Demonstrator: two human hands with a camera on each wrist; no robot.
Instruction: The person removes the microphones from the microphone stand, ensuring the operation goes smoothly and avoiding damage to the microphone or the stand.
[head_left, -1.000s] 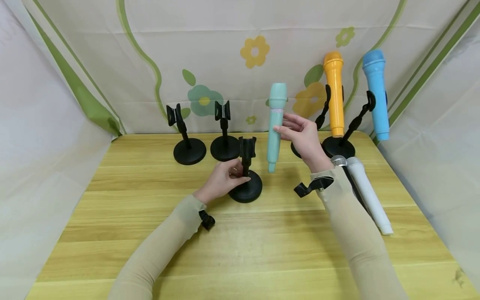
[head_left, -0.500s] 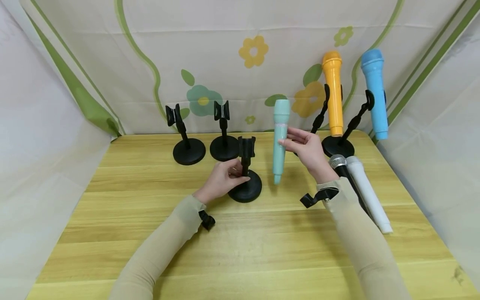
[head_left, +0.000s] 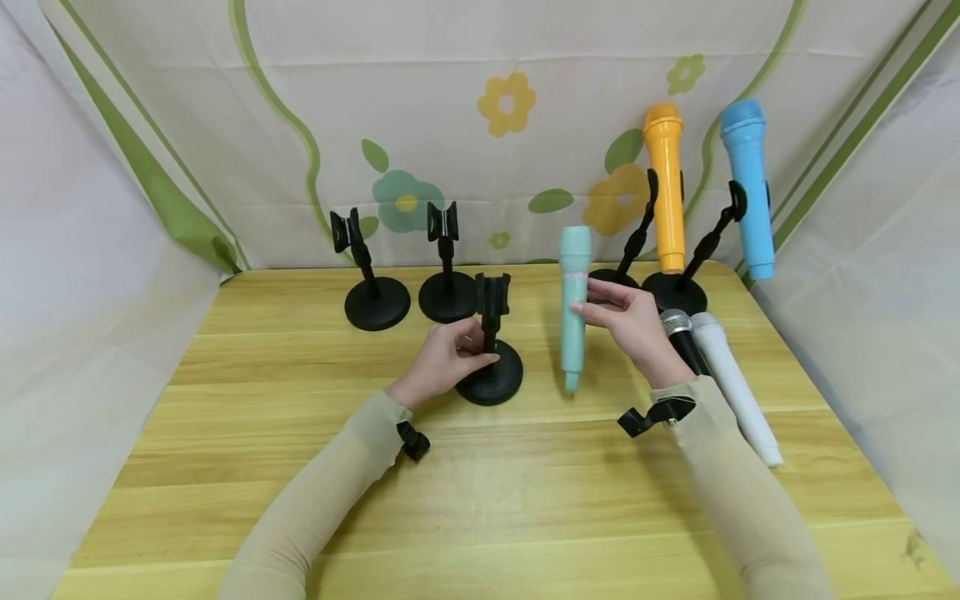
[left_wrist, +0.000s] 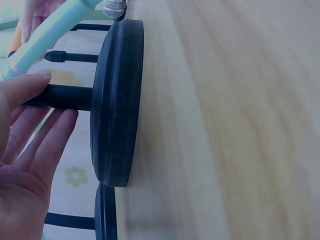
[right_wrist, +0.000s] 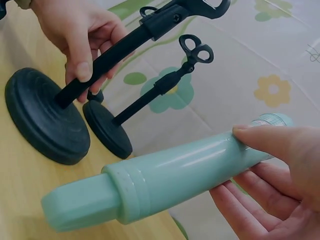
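Observation:
My left hand (head_left: 446, 357) pinches the post of a black desktop microphone stand (head_left: 492, 375) between thumb and fingers; its round base sits on the table and its clip holds nothing. In the left wrist view the thumb and fingers lie on either side of the post (left_wrist: 67, 96). To the right of that stand, my right hand (head_left: 626, 321) holds a mint-green microphone (head_left: 573, 317) nearly upright, head up. The right wrist view shows the thumb on one side of the microphone's body (right_wrist: 175, 167) and the fingers beneath, its narrow tail end pointing toward the table.
Two bare black stands, one at left (head_left: 377, 302) and another (head_left: 447, 296) beside it, stand at the back. An orange microphone (head_left: 665, 192) and a blue microphone (head_left: 750, 192) rest in stands at back right. A black microphone (head_left: 684, 340) and a white microphone (head_left: 738, 392) lie near my right forearm.
My right hand has moved right and down toward the table with the mint-green microphone, away from the stand. My left hand and its stand stay in place.

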